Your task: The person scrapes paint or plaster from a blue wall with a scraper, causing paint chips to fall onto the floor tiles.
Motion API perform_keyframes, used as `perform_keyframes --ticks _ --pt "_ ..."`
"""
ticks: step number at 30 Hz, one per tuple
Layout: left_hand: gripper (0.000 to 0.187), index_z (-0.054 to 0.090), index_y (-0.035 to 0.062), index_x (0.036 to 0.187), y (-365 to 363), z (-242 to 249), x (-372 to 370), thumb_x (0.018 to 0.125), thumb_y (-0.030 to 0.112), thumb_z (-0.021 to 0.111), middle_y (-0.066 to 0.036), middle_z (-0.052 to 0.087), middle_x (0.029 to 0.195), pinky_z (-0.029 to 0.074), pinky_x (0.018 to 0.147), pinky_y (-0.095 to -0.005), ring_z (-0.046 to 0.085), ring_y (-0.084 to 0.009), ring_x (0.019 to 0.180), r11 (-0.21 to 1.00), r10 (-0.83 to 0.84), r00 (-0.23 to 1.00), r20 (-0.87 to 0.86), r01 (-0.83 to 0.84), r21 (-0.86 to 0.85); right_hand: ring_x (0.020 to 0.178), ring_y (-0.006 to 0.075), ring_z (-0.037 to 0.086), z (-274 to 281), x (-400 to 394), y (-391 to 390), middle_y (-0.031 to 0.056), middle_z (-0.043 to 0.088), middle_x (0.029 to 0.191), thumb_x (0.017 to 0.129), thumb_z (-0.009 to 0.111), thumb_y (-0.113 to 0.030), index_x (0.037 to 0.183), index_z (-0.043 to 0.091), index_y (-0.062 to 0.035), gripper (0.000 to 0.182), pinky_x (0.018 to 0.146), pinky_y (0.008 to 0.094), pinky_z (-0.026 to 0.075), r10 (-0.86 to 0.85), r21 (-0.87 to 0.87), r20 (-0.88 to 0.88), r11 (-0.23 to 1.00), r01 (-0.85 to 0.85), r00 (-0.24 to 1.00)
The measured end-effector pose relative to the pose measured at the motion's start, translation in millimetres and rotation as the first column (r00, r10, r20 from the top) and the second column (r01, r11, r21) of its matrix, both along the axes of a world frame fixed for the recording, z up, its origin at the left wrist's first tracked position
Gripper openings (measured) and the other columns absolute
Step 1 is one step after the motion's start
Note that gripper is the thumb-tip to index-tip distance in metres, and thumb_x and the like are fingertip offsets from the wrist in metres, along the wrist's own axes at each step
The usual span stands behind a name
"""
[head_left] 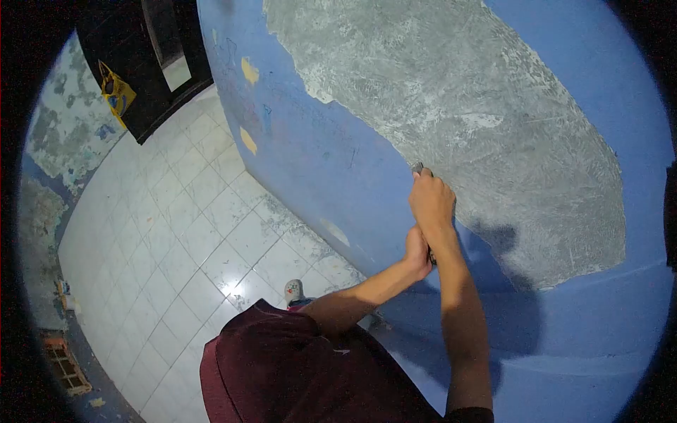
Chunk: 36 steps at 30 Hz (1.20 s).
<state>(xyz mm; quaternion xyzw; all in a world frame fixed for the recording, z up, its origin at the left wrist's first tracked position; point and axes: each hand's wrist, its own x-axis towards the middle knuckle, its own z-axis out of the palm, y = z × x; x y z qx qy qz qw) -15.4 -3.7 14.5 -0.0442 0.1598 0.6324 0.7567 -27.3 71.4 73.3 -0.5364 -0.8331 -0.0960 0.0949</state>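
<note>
Grips a dark, slim tool (418, 168) in the closed right hand (432, 202), at the ragged border between grey patch (437, 77) and blue wall paint (338, 169), apparently for firm control. Braces the left hand (416, 248), partly curled, against the right wrist near the tool's lower end, likely for added steadiness; impossible to tell how tightly closed.

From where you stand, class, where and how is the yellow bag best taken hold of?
Probably by the thin handle of the yellow bag, coming from the tiled floor side. The handle loops up above the wider body, while the dark panel lies behind, so the front looks easier to approach.
</note>
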Motion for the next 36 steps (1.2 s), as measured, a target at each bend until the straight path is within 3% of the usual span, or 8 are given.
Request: perform_keyframes --ticks 6,8,12,14,17,24,32,36 --pt "0.034 0.060 0.0087 0.103 4 -28 -4 0.096 0.037 0.042 -0.006 0.065 0.090 0.052 0.069 -0.0342 0.062 -0.0193 0.081 0.999 0.013 0.999 0.046 -0.015 0.047 0.073 0.0361 0.071 -2 -1 1 0.0213 0.069 0.076 0.096 0.052 -0.020 0.093 0.063 0.0006 0.024 0.066 0.0453 0.056 -0.011 0.011 -0.011 1.000 0.011 1.000" --pt "0.033 0.059 0.0097 0.101 3 -37 -26 0.099 0.036 0.039 -0.001 0.065 0.082 0.047 0.056 -0.0290 0.061 -0.0153 0.067 0.832 -0.271 0.955 0.124 0.167 0.530 0.072 0.0360 0.071 -4 -5 2 0.0212 0.069 0.076 0.096 0.052 -0.021 0.094 0.063 0.0009 0.025 0.066 0.0453 0.056 -0.024 0.028 0.014 0.999 0.023 1.000" --pt "0.033 0.060 0.0086 0.102 2 -35 -19 0.098 0.035 0.040 -0.002 0.065 0.084 0.049 0.060 -0.0308 0.062 -0.0162 0.071 0.897 -0.221 0.973 0.064 0.177 0.404 0.075 0.0360 0.071 -3 -6 -3 0.0215 0.070 0.078 0.096 0.052 -0.020 0.094 0.063 0.0009 0.024 0.066 0.0458 0.056 -0.069 -0.006 -0.009 0.998 0.069 0.998" --pt "0.032 0.060 0.0074 0.102 4 -11 -5 0.097 0.034 0.043 -0.004 0.065 0.085 0.051 0.064 -0.0345 0.062 -0.0180 0.072 0.999 0.013 0.996 0.091 -0.016 0.029 0.077 0.0358 0.071 3 -4 -5 0.0219 0.070 0.080 0.096 0.052 -0.020 0.094 0.064 0.0008 0.024 0.068 0.0462 0.056 -0.058 -0.008 0.012 0.998 0.058 0.998" --pt "0.031 0.061 0.0069 0.102 18 -30 -1 0.097 0.033 0.045 -0.005 0.065 0.087 0.052 0.067 -0.0368 0.063 -0.0186 0.074 0.985 -0.029 0.938 0.344 -0.032 0.171 0.079 0.0363 0.071 4 -7 -3 0.0224 0.070 0.081 0.096 0.052 -0.020 0.093 0.064 0.0004 0.024 0.069 0.0469 0.056 -0.056 -0.031 0.015 0.998 0.056 0.998" --pt "0.033 0.061 0.0077 0.101 35 -46 -16 0.097 0.036 0.045 -0.005 0.064 0.084 0.051 0.065 -0.0367 0.062 -0.0182 0.072 0.958 -0.128 0.956 0.266 0.050 0.282 0.074 0.0376 0.070 -4 -10 1 0.0223 0.069 0.076 0.096 0.052 -0.020 0.091 0.064 0.0027 0.026 0.067 0.0472 0.056 -0.041 0.000 -0.008 0.999 0.041 0.999" --pt "0.032 0.060 0.0104 0.103 53 -22 -39 0.098 0.038 0.044 -0.004 0.063 0.087 0.051 0.070 -0.0337 0.062 -0.0175 0.080 0.944 0.203 0.933 0.296 -0.267 0.196 0.064 0.0374 0.069 -12 -40 25 0.0192 0.068 0.067 0.095 0.052 -0.020 0.090 0.065 0.0034 0.027 0.061 0.0439 0.057 0.116 0.154 -0.072 0.983 -0.103 0.991" --pt "0.033 0.060 0.0101 0.101 31 -9 -28 0.099 0.037 0.041 -0.003 0.062 0.083 0.048 0.058 -0.0316 0.059 -0.0154 0.068 0.995 0.093 0.965 0.246 -0.097 0.003 0.065 0.0377 0.069 -6 -17 10 0.0202 0.068 0.068 0.095 0.052 -0.021 0.090 0.066 0.0022 0.028 0.061 0.0447 0.057 0.074 0.072 -0.042 0.995 -0.071 0.996"
